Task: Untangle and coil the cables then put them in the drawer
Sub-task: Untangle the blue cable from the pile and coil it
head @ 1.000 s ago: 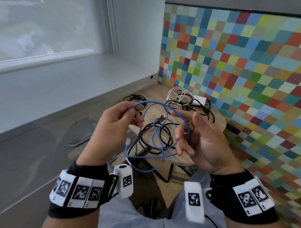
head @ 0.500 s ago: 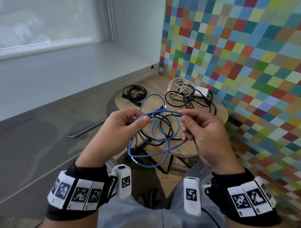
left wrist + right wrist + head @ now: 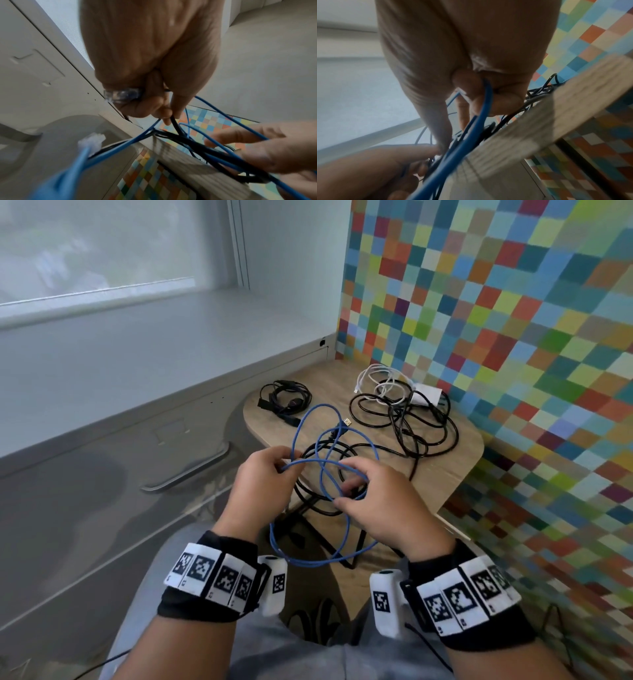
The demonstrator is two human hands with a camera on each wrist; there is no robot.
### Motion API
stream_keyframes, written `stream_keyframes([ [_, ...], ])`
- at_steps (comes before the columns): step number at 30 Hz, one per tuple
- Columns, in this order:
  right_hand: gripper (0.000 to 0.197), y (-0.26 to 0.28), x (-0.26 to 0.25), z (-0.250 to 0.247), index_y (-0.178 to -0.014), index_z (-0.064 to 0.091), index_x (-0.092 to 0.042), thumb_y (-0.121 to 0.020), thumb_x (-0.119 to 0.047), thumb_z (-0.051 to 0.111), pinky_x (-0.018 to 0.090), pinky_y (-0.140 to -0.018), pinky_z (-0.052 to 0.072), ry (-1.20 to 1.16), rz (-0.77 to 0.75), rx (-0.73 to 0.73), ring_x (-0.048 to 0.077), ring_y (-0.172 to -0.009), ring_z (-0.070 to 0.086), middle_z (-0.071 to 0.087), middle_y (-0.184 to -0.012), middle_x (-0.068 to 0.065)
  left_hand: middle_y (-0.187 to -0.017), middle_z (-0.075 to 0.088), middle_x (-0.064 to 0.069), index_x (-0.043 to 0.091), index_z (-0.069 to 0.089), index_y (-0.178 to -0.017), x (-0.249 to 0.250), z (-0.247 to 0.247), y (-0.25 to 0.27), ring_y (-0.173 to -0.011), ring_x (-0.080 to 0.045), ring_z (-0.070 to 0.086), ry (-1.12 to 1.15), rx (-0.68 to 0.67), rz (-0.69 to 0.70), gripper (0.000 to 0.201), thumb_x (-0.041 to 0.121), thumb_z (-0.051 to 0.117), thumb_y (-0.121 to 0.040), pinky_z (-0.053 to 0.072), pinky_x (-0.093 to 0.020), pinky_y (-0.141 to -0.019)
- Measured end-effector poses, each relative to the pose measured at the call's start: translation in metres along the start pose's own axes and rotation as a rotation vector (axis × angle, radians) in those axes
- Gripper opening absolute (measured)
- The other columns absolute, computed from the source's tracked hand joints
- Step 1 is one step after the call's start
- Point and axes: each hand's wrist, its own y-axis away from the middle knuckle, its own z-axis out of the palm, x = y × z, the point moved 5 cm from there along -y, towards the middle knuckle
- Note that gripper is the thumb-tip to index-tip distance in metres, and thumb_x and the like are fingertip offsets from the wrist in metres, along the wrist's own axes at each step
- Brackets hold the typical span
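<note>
A thin blue cable [image 3: 310, 436] hangs in loose loops between my two hands, above the near edge of a small wooden table [image 3: 442, 470]. My left hand [image 3: 262, 474] pinches a strand of it, with a clear plug [image 3: 122, 94] tucked in the curled fingers. My right hand [image 3: 356, 484] curls its fingers round other strands of the blue cable [image 3: 485, 97]. A second clear plug [image 3: 91, 142] dangles below. A black coiled cable [image 3: 317, 498] lies on the table under my hands. The grey drawer front with its handle [image 3: 186, 474] stands shut on the left.
On the table lie a small black cable bundle [image 3: 286, 400], a tangle of black cables [image 3: 407, 419] and a white cable with charger [image 3: 394, 383]. A multicoloured chequered wall [image 3: 513, 337] borders the table on the right. A grey sill runs along the left.
Both hands have dropped lower toward the table edge and come closer together, keeping hold of the blue cable; the right hand turned palm down and the loops hang lower.
</note>
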Motion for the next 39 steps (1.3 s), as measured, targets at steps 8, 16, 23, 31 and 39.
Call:
stream_keyframes([
  [8, 0.022, -0.031, 0.014, -0.021, -0.110, 0.070, -0.028, -0.096, -0.011, 0.064, 0.033, -0.069, 0.058, -0.056, 0.051, 0.157, 0.008, -0.066, 0.063, 0.063, -0.078, -0.009, -0.081, 0.069, 0.008, 0.030, 0.068, -0.095, 0.046, 0.009, -0.029, -0.079, -0.014, 0.065, -0.073, -0.038, 0.104, 0.007, 0.036, 0.064, -0.098, 0.051, -0.031, -0.069],
  [16, 0.020, -0.033, 0.007, -0.080, -0.105, 0.069, -0.026, -0.103, -0.010, 0.058, 0.032, -0.053, 0.058, -0.453, 0.052, 0.418, 0.007, -0.071, 0.069, 0.078, -0.088, -0.004, -0.070, 0.067, 0.002, 0.024, 0.064, -0.079, 0.113, -0.017, -0.055, -0.069, -0.022, 0.064, -0.114, 0.098, 0.270, 0.025, 0.038, 0.059, -0.099, 0.052, -0.034, -0.064],
  [23, 0.016, -0.019, -0.004, -0.101, -0.098, 0.074, -0.028, -0.099, -0.013, 0.070, 0.037, -0.052, 0.061, -0.500, -0.074, 0.527, 0.011, -0.066, 0.062, 0.070, -0.088, 0.012, -0.067, 0.064, -0.001, 0.021, 0.060, -0.084, 0.122, -0.044, -0.031, -0.068, -0.024, 0.060, -0.149, 0.221, 0.344, 0.028, 0.043, 0.056, -0.101, 0.046, -0.035, -0.062],
  [31, 0.033, -0.002, -0.007, -0.095, -0.106, 0.062, -0.015, -0.083, -0.009, 0.084, 0.045, -0.076, 0.064, -0.753, -0.129, 0.336, 0.026, -0.075, 0.068, 0.054, -0.095, 0.009, -0.058, 0.050, -0.001, 0.012, 0.057, -0.072, 0.101, -0.072, -0.013, -0.062, -0.025, 0.050, -0.175, 0.258, 0.274, 0.040, 0.039, 0.053, -0.102, 0.037, -0.035, -0.057],
  [39, 0.012, 0.007, 0.031, -0.115, -0.090, 0.061, -0.016, -0.097, -0.020, 0.069, 0.048, -0.075, 0.063, -0.914, -0.013, 0.547, 0.023, -0.062, 0.065, 0.063, -0.071, -0.003, -0.052, 0.043, 0.003, 0.017, 0.069, -0.071, 0.070, -0.080, -0.009, -0.047, -0.013, 0.034, 0.107, 0.201, 0.126, 0.037, 0.033, 0.056, -0.102, 0.029, -0.030, -0.055],
])
